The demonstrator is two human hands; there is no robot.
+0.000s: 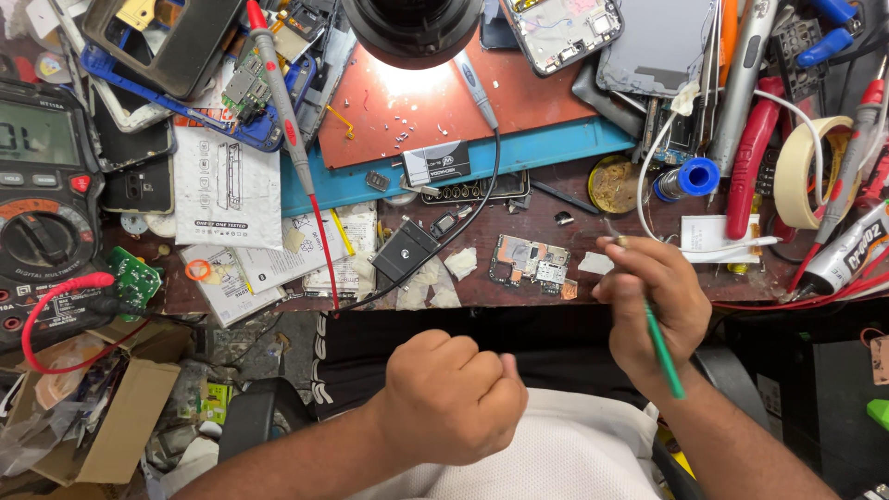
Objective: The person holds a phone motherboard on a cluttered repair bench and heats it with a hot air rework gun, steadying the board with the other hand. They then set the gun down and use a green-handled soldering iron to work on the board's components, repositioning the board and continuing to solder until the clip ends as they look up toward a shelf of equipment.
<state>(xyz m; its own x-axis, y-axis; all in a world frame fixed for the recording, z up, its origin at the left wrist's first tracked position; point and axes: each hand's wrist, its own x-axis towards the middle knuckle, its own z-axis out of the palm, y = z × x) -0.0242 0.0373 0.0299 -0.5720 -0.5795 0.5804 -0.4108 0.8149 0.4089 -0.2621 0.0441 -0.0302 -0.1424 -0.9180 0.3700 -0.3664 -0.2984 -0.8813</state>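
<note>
Holding a thin green-handled brush [663, 350] in the right hand [648, 306]: fingers pinched tight round the shaft, metal ferrule and tip poking out above the knuckles at the bench edge, handle running down past the wrist. Left hand [454, 393] is a closed fist over the lap, just off the bench; can't tell if anything is inside it.

Biggest items first: cluttered dark wooden bench [519, 292]; black digital multimeter [42, 199] at far left with round dial, red lead looping out of it. Orange silicone mat [444, 97] on a blue-edged board, lit by a black round lamp head [412, 28] above. Open phone chassis [565, 32] at the top, internals exposed. Cardboard box [111, 417] lower left, stuffed with plastic bags and scraps.

Smaller: cream masking tape roll [815, 157] at right, red-handled pliers [752, 157], blue solder spool [690, 178], round flux tin [613, 185] with brownish residue inside. Bare phone motherboard [532, 262] with metal shields lies just left of the right hand. Small green circuit board [134, 278] near the multimeter.
</note>
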